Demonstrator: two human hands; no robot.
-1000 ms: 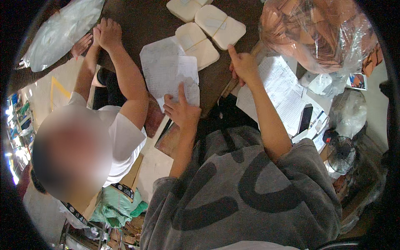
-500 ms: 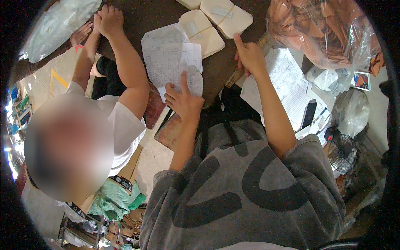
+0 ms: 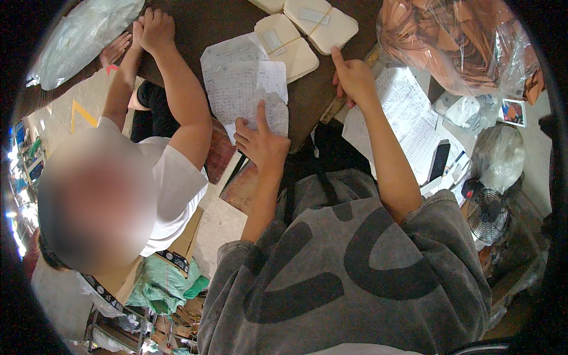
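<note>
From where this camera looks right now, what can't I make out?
Head view:
Farthest cream stack: mostly cut off by the top edge.
Writing on the papers: too small to read.
Part of the papers: hidden by the left hand.
Right hand: its back hides the palm.
Bag of orange pieces: top cut off by that edge.

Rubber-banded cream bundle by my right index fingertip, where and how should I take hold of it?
Probably grip the cream bundle by its rounded right end, coming from the right, your right hand's side. That end looks free, while a second banded bundle crowds its lower left. Its rubber band crosses nearer the middle, away from that grip.
</note>
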